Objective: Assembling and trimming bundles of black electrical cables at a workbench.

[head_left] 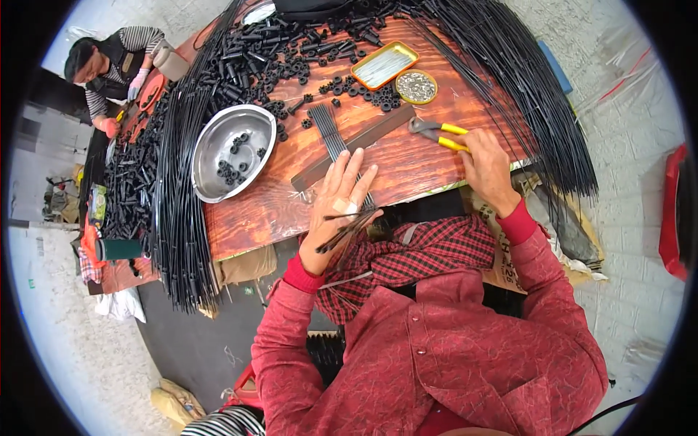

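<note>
My left hand (327,207) lies flat with its fingers stretched out over a bundle of thin dark rods (329,131), near the table's front edge. Dark rod ends stick out below the palm, beside the thumb. A light patch is stuck on the back of this hand. My right hand (488,166) is closed round the yellow handles of a pair of end-cutting pincers (427,128), whose metal head rests by the end of a dark flat bar (385,134). This bar lies slantwise across the table, and the rods cross it.
A metal bowl (199,156) with a few black toothed parts stands left. Behind are a yellow-rimmed tray (355,70) of thin pins, a round tin (435,90) of small metal bits and heaped black parts (240,69). Long black rods hang over both table sides. A co-worker (116,65) works far left.
</note>
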The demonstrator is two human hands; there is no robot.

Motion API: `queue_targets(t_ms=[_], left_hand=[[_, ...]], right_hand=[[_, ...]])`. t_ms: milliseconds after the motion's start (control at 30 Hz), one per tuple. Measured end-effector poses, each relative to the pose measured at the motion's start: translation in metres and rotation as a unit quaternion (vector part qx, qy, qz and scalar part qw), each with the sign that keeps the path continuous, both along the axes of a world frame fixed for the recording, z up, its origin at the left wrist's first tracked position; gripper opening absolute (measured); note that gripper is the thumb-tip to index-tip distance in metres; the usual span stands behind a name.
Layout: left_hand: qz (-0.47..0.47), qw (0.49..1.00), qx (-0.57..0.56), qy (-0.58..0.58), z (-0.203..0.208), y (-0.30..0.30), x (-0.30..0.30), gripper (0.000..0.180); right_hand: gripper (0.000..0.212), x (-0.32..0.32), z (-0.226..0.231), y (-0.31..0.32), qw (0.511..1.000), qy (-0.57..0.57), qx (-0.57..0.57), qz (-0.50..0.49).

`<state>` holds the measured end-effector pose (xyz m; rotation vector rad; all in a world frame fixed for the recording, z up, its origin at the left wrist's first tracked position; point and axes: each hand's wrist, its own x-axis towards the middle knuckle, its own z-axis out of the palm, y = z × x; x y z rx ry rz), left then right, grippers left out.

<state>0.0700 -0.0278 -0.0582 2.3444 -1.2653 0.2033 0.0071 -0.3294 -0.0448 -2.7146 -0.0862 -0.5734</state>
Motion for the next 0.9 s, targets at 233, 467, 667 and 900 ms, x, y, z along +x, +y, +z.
queue_targets(t_ms=[233, 467, 667, 900], left_hand=[[-0.019, 0.999, -0.045, -0.003, -0.009, -0.005, 0.010, 0.079], [-0.018, 0.996, -0.084, -0.003, -0.025, -0.006, 0.012, 0.053], [-0.016, 0.999, -0.044, -0.016, -0.021, -0.005, 0.007, 0.041], [-0.038, 0.996, -0.075, 0.009, -0.001, -0.002, 0.006, 0.098]], right_hand=[[0.063, 0.010, 0.051, 0.068, 0.924, 0.128, 0.170, 0.317], [0.056, 0.028, 0.023, 0.109, 0.895, 0.128, 0.174, 0.392], [0.039, 0.019, 0.018, 0.113, 0.923, 0.046, 0.111, 0.364], [0.028, 0.023, 0.007, 0.110, 0.924, -0.009, 0.190, 0.330]])
